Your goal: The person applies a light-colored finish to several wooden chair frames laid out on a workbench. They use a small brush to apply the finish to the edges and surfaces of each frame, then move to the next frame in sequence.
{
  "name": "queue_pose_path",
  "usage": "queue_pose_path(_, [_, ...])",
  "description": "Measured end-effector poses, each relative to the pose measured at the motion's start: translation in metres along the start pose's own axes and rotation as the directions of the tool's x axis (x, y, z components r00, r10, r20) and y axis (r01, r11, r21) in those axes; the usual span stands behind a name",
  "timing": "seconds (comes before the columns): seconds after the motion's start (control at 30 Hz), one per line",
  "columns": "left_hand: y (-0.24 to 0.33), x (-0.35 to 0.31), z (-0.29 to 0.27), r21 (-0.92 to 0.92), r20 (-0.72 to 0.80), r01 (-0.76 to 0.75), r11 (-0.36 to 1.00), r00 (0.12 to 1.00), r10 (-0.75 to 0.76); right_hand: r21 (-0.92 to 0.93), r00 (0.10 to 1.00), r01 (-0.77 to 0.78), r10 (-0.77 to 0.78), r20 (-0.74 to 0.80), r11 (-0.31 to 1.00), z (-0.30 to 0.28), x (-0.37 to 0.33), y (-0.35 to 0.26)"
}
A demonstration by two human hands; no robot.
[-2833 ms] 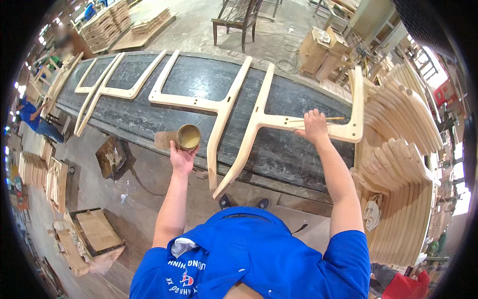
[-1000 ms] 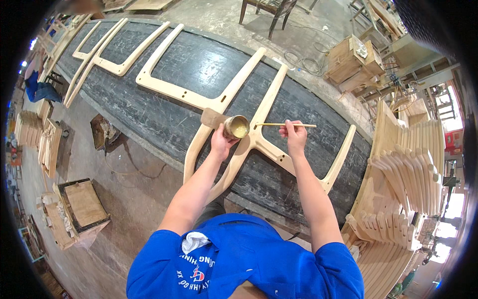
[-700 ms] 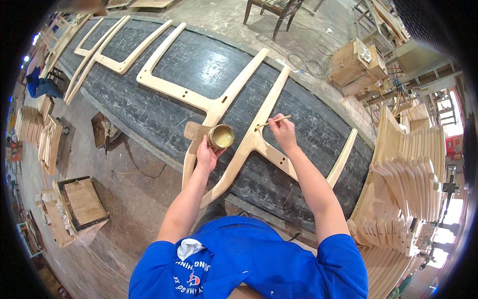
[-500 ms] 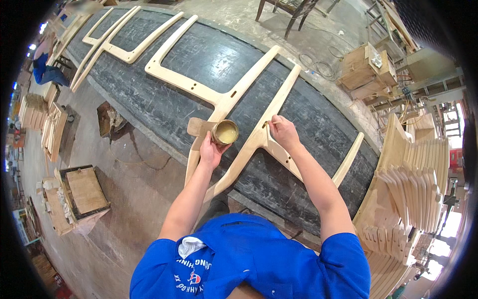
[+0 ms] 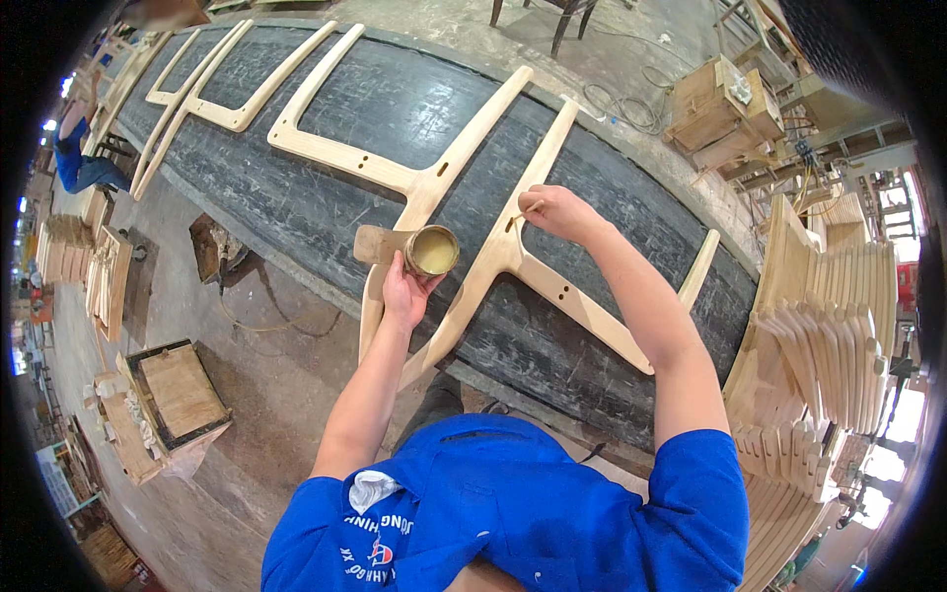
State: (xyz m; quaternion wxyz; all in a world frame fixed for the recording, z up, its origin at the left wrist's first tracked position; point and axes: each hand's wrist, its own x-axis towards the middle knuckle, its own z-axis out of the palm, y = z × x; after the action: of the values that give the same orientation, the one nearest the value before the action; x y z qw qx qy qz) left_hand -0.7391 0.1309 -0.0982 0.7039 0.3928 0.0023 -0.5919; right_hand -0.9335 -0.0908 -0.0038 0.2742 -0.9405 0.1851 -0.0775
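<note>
My left hand (image 5: 406, 293) is closed around a round can (image 5: 433, 251) holding a pale yellow liquid, maybe glue. A flat wooden piece (image 5: 380, 244) juts out to the can's left; whether it is fixed to the can I cannot tell. Between the fingertips of my right hand (image 5: 562, 214) is a thin stick (image 5: 534, 206). Its tip is at or just above a slot in the pale wooden chair frame part (image 5: 495, 259), which lies on the dark-topped table (image 5: 375, 94). Left of it lies a second frame part (image 5: 340, 155), with small holes and a slot.
More pale frame parts (image 5: 219, 114) lie toward the table's far end. Stacked wooden parts (image 5: 824, 345) stand at the right. On the floor are a wooden box (image 5: 178, 395) at left and boxes (image 5: 712, 109) at far right. A person in blue (image 5: 79, 163) is at far left.
The view has shifted slightly. My right hand has lifted a little from the slot and the stick shows more. My left hand still holds the can.
</note>
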Motion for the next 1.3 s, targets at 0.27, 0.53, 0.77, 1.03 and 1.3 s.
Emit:
queue_pose_path(0.27, [-0.021,0.001,0.030,0.121,-0.030,-0.058,0.991,0.998,0.062,0.563,0.897,-0.178,0.369,-0.244,0.807,-0.005,-0.061,-0.052])
queue_pose_path(0.53, [-0.057,-0.034,0.092,0.209,0.074,-0.011,0.978,0.997,-0.004,0.990,0.628,-0.002,0.771,-0.107,0.139,0.037,-0.126,-0.047])
queue_pose_path(0.77, [-0.074,-0.047,0.089,0.084,0.135,0.028,0.996,0.990,-0.039,0.957,0.626,0.243,0.780,-0.029,-0.159,0.036,-0.179,-0.053])
queue_pose_path(1.03, [-0.123,-0.042,0.114,0.077,0.176,0.107,0.991,0.977,-0.119,0.947,0.416,0.239,0.904,0.100,-0.215,0.062,-0.201,-0.040])
queue_pose_path(1.3, [-0.110,-0.039,0.052,0.057,-0.031,0.041,0.998,0.999,-0.040,0.886,0.513,-0.064,0.776,-0.366,0.460,0.038,-0.198,-0.028])
